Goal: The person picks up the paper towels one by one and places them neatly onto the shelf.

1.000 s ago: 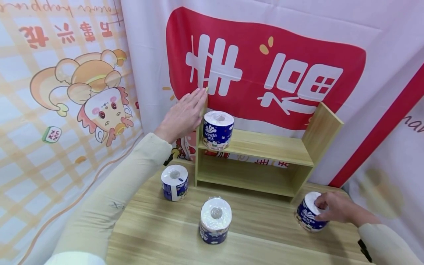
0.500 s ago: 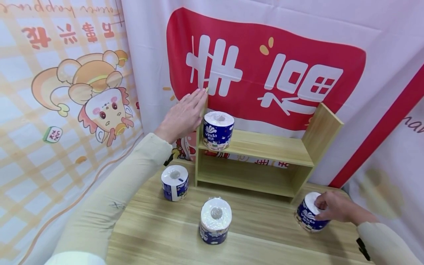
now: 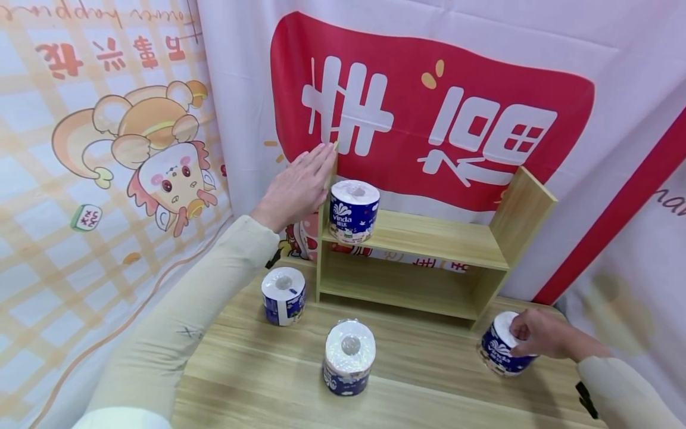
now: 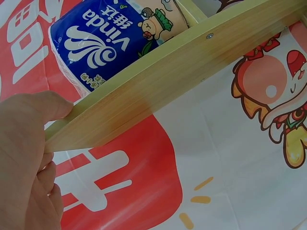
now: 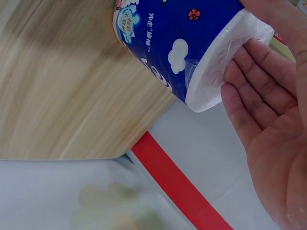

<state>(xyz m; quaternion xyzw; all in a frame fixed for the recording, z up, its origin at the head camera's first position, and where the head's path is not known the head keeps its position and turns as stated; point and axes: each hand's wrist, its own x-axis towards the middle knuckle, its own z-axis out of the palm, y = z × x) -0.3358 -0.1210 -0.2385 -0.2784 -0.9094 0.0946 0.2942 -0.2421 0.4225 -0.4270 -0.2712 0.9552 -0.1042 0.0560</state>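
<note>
My left hand [image 3: 298,186] grips the upright left side panel [image 4: 124,91] of a small wooden shelf [image 3: 429,233], thumb on one face and fingers on the other. Just right of that panel, a blue and white toilet roll [image 3: 354,212] stands on the upper board. At the right of the table, my right hand [image 3: 546,335] holds another wrapped toilet roll [image 3: 501,348] from above. In the right wrist view its fingertips [image 5: 235,74] lie on the roll's white end, and the thumb is against the blue side. This roll stands upright beside the shelf.
On the wooden table [image 3: 429,399] stand two more toilet rolls, one at the left of the shelf [image 3: 283,297] and one in front [image 3: 349,357]. Printed cloth [image 3: 241,59] hangs behind and at both sides. An orange cord [image 3: 134,310] runs along the left.
</note>
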